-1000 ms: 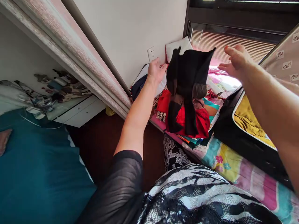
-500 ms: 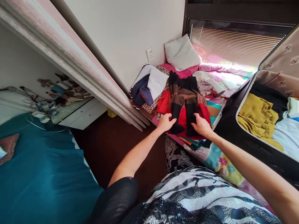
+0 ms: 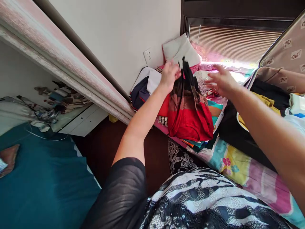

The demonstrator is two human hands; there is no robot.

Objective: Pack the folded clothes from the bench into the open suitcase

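A knitted sweater [image 3: 190, 122], banded red, brown and black, lies on a stack of clothes. Its black sleeves [image 3: 188, 71] stretch away from me, with one cuff end lifted and blurred. My left hand [image 3: 169, 76] hovers beside the sleeves at their left; its fingers look loosely parted, though motion smears them. To the right of the sleeves, my right hand [image 3: 221, 81] is in the air with fingers spread and nothing in them. Folded garments [image 3: 197, 145] show under the sweater's near edge. White and navy clothing [image 3: 143, 87] lies left of it, partly behind my left arm.
An open black suitcase [image 3: 234, 122] with clothes inside stands at the right. A pale cushion [image 3: 181, 51] leans by the wall and the window blinds [image 3: 233, 44]. Curtains [image 3: 78, 73] hang at the left, near a teal-covered bed [image 3: 47, 178] and a cluttered cabinet [image 3: 78, 119].
Both hands have moved up and away from the sweater's near edge. The black sleeves, earlier folded toward me, now stretch to the far side, uncovering the red lower part.
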